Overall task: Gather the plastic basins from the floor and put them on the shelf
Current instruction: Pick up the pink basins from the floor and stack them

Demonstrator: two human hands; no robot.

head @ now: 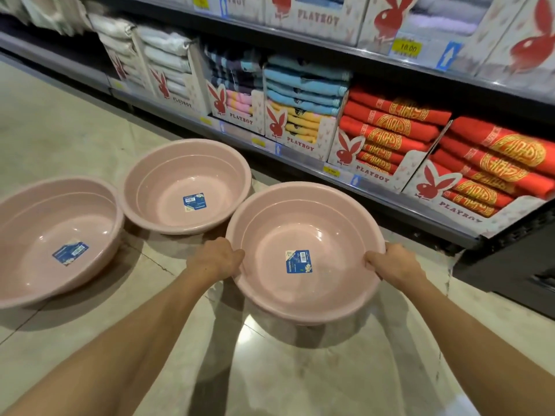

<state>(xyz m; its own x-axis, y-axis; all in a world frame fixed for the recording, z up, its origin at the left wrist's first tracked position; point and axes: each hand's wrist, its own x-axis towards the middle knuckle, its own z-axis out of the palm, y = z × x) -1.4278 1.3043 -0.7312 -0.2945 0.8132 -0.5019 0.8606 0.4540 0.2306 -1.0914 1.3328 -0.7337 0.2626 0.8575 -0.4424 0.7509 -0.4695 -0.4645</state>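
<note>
Three pink plastic basins, each with a blue label inside, are in view. The right basin (303,295) is tilted toward me and lifted slightly off the tiled floor. My left hand (214,259) grips its left rim and my right hand (393,264) grips its right rim. A second basin (168,187) rests on the floor behind and to the left, close to the shelf base. The third basin (36,223) lies at the far left, partly cut off by the frame edge.
A store shelf (303,163) runs diagonally across the back and right, its lower tier packed with boxed folded towels (390,130) in white, blue, yellow and red. A dark shelf end (510,265) stands at the right. Pale floor tiles (75,130) stretch left.
</note>
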